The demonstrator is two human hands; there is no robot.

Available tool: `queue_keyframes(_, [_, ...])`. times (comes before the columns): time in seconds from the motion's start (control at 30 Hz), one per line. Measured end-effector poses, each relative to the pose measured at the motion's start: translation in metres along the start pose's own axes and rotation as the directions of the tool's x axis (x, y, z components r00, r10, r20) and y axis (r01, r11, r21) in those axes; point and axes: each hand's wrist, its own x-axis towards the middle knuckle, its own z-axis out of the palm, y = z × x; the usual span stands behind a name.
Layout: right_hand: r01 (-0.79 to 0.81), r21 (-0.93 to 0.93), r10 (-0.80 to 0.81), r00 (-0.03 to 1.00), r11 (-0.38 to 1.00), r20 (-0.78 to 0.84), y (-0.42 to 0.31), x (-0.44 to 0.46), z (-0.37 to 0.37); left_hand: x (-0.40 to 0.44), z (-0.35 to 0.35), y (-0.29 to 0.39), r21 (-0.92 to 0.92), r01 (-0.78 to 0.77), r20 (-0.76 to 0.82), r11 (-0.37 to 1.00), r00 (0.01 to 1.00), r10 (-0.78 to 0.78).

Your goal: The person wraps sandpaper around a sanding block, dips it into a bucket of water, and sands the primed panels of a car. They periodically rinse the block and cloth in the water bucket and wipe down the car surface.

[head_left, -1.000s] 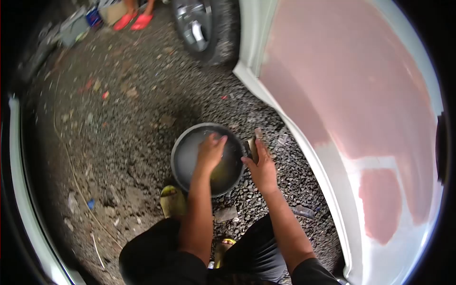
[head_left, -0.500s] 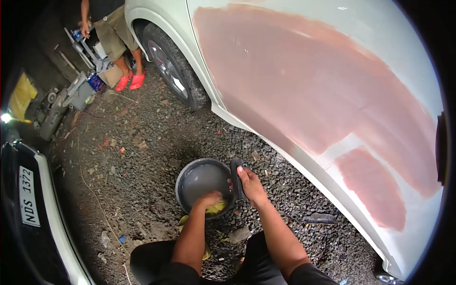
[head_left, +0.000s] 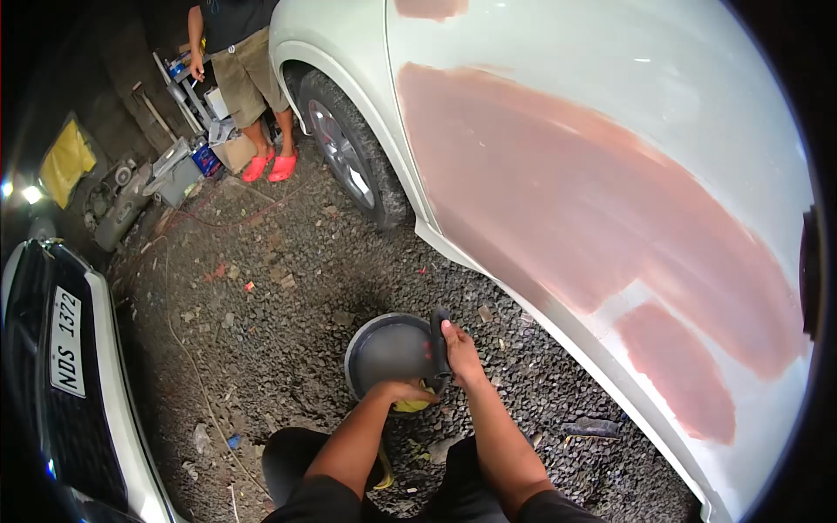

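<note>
My left hand (head_left: 408, 390) reaches into a round dark basin (head_left: 353, 366) of grey water, its fingers closed on a crumpled yellow cloth (head_left: 410, 405) at the near edge. Wrapped around a long black sanding block (head_left: 439, 344), my right hand (head_left: 463, 353) holds it on end by the basin's right rim. The block's working face is turned toward the basin. To the right stands a white car door (head_left: 558, 52) with large dull pinkish-brown patches (head_left: 540, 183).
Loose gravel (head_left: 288, 349) covers the ground. A front wheel (head_left: 349, 148) is ahead, and a person in red clogs (head_left: 281, 167) stands beyond it. Another vehicle with a plate (head_left: 66, 340) is at left. Boxes and tools (head_left: 183, 166) line the back. A dark flat piece (head_left: 593, 428) lies right.
The view has shifted, so the scene sits lower and mostly further right. My left hand has moved right within the basin, closer to the sanding block in my right hand.
</note>
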Motion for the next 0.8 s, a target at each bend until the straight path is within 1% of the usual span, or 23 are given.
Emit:
queue_keyframes(0.03, [0.007,0.001,-0.007,1.0,1.0,-0.007,0.003,0.001,0.001,-0.004,0.0,-0.002,0.06,-0.006,-0.03,0.998,1.0,0.008])
queue_keyframes(0.07, [0.007,-0.006,-0.007,1.0,1.0,-0.016,0.005,0.001,0.001,-0.007,-0.003,-0.003,0.07,-0.02,-0.006,0.997,1.0,0.021])
queue_keyframes(0.13, [-0.017,0.038,0.02,0.995,0.999,-0.098,0.007,-0.006,0.002,-0.004,-0.02,0.001,0.071,-0.053,0.036,0.996,0.998,0.051])
queue_keyframes(0.17, [-0.032,0.063,0.041,0.989,0.997,-0.139,0.007,-0.015,0.004,0.0,-0.025,-0.002,-0.026,0.049,0.107,0.998,0.993,-0.046])
queue_keyframes(0.2, [-0.023,0.04,0.029,0.986,0.999,-0.164,0.001,-0.029,0.005,0.01,-0.022,-0.018,-0.11,0.162,0.197,0.981,0.97,-0.139])
queue_keyframes(0.23, [-0.087,-0.084,0.067,0.973,0.993,-0.22,-0.01,-0.047,0.006,0.01,-0.02,-0.027,-0.176,0.277,0.295,0.945,0.93,-0.218])
queue_keyframes(0.27, [-0.125,-0.32,0.045,0.968,0.939,-0.245,-0.019,-0.063,0.001,0.0,-0.025,-0.026,-0.174,0.237,0.191,0.956,0.96,-0.204])
queue_keyframes(0.3, [-0.158,-0.541,0.015,0.966,0.826,-0.259,-0.026,-0.078,-0.008,-0.009,-0.034,-0.023,-0.171,0.192,0.079,0.966,0.98,-0.181])
queue_keyframes(0.33, [-0.218,-0.674,0.046,0.964,0.706,-0.263,-0.031,-0.095,-0.021,-0.021,-0.039,-0.013,-0.172,0.146,-0.03,0.974,0.988,-0.154])
queue_keyframes(0.37, [-0.271,-0.785,0.086,0.959,0.557,-0.27,-0.03,-0.116,-0.039,-0.042,-0.064,0.015,-0.202,0.137,-0.037,0.97,0.988,-0.147])
queue_keyframes(0.4, [-0.307,-0.869,0.13,0.952,0.387,-0.279,-0.032,-0.141,-0.056,-0.061,-0.087,0.041,-0.277,0.188,-0.053,0.942,0.976,-0.21])
queue_keyframes(0.43, [-0.299,-0.905,0.144,0.953,0.303,-0.267,-0.032,-0.172,-0.071,-0.08,-0.102,0.062,-0.344,0.238,-0.064,0.908,0.959,-0.275])
queue_keyframes(0.5, [-0.272,-0.95,0.168,0.955,0.152,-0.246,-0.047,-0.242,-0.089,-0.115,-0.11,0.092,-0.53,0.253,-0.158,0.809,0.908,-0.388])
queue_keyframes(0.53, [-0.343,-0.936,0.273,0.911,0.082,-0.31,-0.077,-0.271,-0.081,-0.13,-0.124,0.111,-0.598,0.24,-0.202,0.764,0.878,-0.434])
queue_keyframes(0.57, [-0.41,-0.912,0.363,0.853,0.024,-0.375,-0.103,-0.301,-0.07,-0.146,-0.14,0.128,-0.771,0.204,-0.135,0.603,0.873,-0.469])
queue_keyframes(0.6, [-0.476,-0.879,0.448,0.781,-0.026,-0.436,-0.124,-0.333,-0.061,-0.172,-0.164,0.152,-0.894,0.174,-0.054,0.414,0.873,-0.485])
queue_keyframes(0.63, [-0.074,-0.976,0.581,0.793,-0.203,-0.181,-0.109,-0.361,-0.093,-0.192,-0.184,0.17,-0.968,0.147,0.03,0.205,0.874,-0.486])
queue_keyframes(0.67, [-0.276,-0.945,0.62,0.715,-0.174,-0.322,-0.166,-0.372,-0.048,-0.19,-0.175,0.153,-0.994,0.078,0.036,0.078,0.897,-0.44])
queue_keyframes(0.7, [-0.093,-0.97,0.624,0.751,-0.223,-0.215,-0.121,-0.401,-0.097,-0.204,-0.191,0.154,-0.997,0.049,0.068,-0.057,0.915,-0.398])
queue_keyframes(0.73, [-0.151,-0.957,0.638,0.718,-0.249,-0.279,-0.113,-0.415,-0.104,-0.22,-0.211,0.157,-0.98,0.034,0.102,-0.194,0.93,-0.352])
queue_keyframes(0.77, [-0.134,-0.947,0.64,0.708,-0.293,-0.299,-0.111,-0.422,-0.104,-0.232,-0.232,0.156,-0.943,0.032,0.138,-0.331,0.943,-0.303])
queue_keyframes(0.8, [-0.179,-0.936,0.655,0.675,-0.302,-0.34,-0.117,-0.42,-0.095,-0.241,-0.253,0.151,-0.942,0.036,0.131,-0.333,0.955,-0.267])
